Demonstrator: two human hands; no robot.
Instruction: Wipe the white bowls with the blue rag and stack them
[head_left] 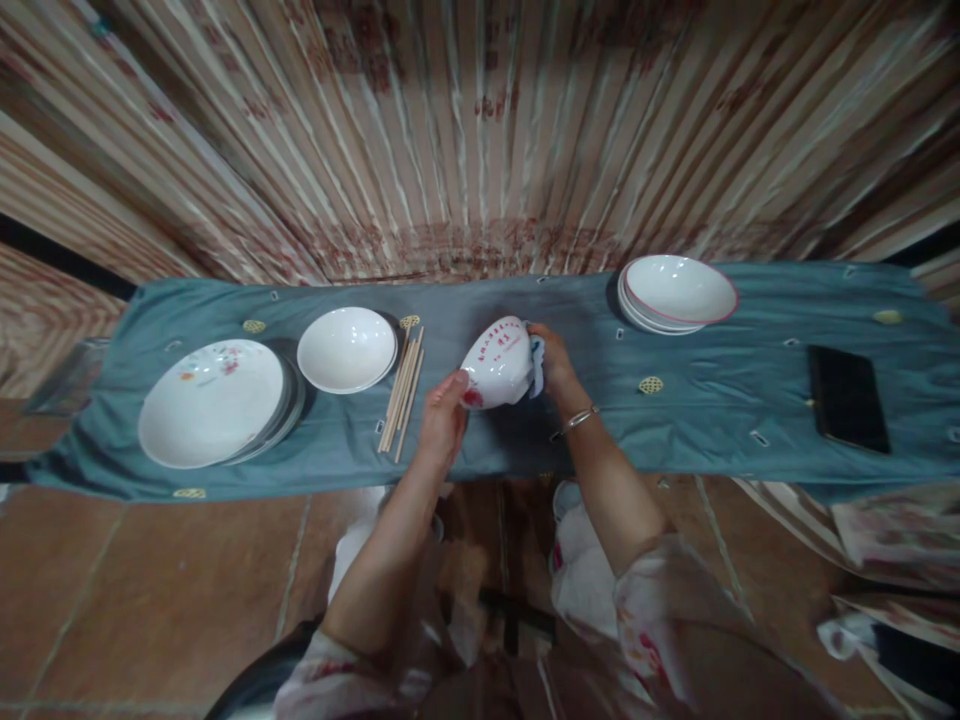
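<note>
A white bowl (496, 362) with red lettering and a red flower is tilted on its side above the middle of the cloth-covered table. My left hand (444, 408) grips its rim from the left, thumb against the outer wall. On the other side, my right hand (553, 358) is closed round a light blue cloth (537, 366) pressed to the bowl's foot. The bowl's inside faces away and is hidden. Just left of my left hand lie several wooden chopsticks (405, 395), roughly side by side.
Left of the chopsticks stand small white bowls (346, 350) and a stack of larger floral dishes (214, 405). Red-rimmed bowls (681, 292) are stacked to the right. A black flat device (849, 400) lies at the right end of the teal tablecloth (720, 420). A pleated curtain (480, 150) hangs behind.
</note>
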